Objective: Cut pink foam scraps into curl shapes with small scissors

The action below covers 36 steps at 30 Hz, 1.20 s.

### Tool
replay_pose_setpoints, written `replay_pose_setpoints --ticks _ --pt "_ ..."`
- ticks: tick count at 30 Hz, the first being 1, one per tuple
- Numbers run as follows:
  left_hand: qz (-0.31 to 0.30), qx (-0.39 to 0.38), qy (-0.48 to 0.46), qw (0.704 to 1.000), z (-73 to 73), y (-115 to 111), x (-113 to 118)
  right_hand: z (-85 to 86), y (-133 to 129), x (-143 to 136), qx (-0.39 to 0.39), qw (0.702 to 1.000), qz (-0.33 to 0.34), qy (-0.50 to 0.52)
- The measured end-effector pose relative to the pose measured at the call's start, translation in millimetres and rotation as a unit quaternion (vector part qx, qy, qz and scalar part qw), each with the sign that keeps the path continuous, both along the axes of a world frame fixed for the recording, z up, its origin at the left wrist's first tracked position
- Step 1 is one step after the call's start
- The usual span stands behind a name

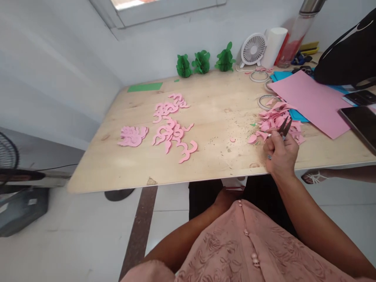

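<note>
My right hand [282, 154] rests at the table's front edge, fingers wrapped round a pair of scissors [284, 127]. Their dark blades point away from me, slightly apart, over a heap of pink paper scraps [277, 117]. My left hand [225, 199] is low in my lap beneath the table edge; its fingers are hard to make out. Left of centre lie wavy pink paper cut-outs [173, 131] in loose clusters. A neater stack of pink cut-outs [133, 136] sits farther left.
Three green paper figures [202, 62] stand along the wall beside a white fan [253, 49]. A pink sheet [313, 102], tape rolls [268, 102], a dark phone [361, 123] and a black bag [346, 55] occupy the right. A green strip [145, 87] lies back left. Another person's foot [315, 176] shows below.
</note>
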<state>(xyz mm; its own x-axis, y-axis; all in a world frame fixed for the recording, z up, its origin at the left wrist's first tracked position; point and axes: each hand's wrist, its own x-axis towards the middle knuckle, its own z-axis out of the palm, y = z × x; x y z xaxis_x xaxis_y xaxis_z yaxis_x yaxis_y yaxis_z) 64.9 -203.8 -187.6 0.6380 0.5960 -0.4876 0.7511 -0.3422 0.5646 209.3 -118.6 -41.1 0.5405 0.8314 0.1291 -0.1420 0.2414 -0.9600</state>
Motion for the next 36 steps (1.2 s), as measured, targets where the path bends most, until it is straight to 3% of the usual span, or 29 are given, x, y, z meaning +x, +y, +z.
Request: replay_pose_setpoints --ticks 3,5,7,10,13,15,17,19,23,26,29,31,33,36 --pt "0.033 0.002 -0.003 0.999 10.9 -4.1 -10.4 1.0 0.6 -0.7 -0.003 1.000 0.001 -0.001" --pt "0.051 0.003 -0.011 0.999 25.7 -5.4 -17.5 1.6 0.9 -1.0 -0.007 1.000 0.002 -0.001" --pt "0.069 0.011 -0.031 0.997 49.8 -8.0 -28.1 2.3 0.8 -1.5 -0.008 1.000 0.003 -0.002" --pt "0.119 0.064 -0.108 0.985 100.1 -13.4 -53.8 3.5 0.0 -2.2 -0.005 1.000 0.004 -0.002" --pt "0.199 0.259 -0.221 0.919 146.7 -7.3 -87.5 4.4 -1.0 -2.6 -0.002 1.000 0.003 -0.007" --pt "0.206 0.393 -0.186 0.876 163.1 10.3 -109.6 5.0 -1.4 -2.7 0.009 1.000 0.003 0.004" --pt "0.175 0.440 -0.074 0.878 165.5 37.2 -128.0 5.6 -1.8 -2.8 0.002 1.000 0.013 0.008" --pt "0.149 0.441 0.017 0.885 157.9 67.3 -141.2 6.2 -2.6 -2.9 0.002 1.000 0.016 0.015" --pt "0.108 0.443 0.079 0.886 138.1 120.5 -153.1 6.4 -4.4 -2.6 -0.007 1.000 0.016 0.020" --pt "0.161 0.468 0.091 0.864 133.4 155.2 -158.5 5.2 -4.8 -2.0 -0.023 0.999 0.020 0.022" --pt "0.219 0.482 0.086 0.844 138.2 182.8 -162.4 3.2 -4.8 -1.1 -0.029 0.999 0.021 0.011" --pt "0.261 0.494 0.061 0.827 144.1 189.9 -158.0 1.6 -4.7 -0.9 -0.026 0.999 0.021 0.007" --pt "0.287 0.502 0.017 0.816 149.8 183.0 -143.7 0.0 -4.5 -1.1 -0.021 1.000 0.018 0.006" --pt "0.183 0.477 -0.052 0.858 153.4 149.9 -105.8 -1.9 -4.1 -1.5 -0.025 1.000 0.007 0.004"
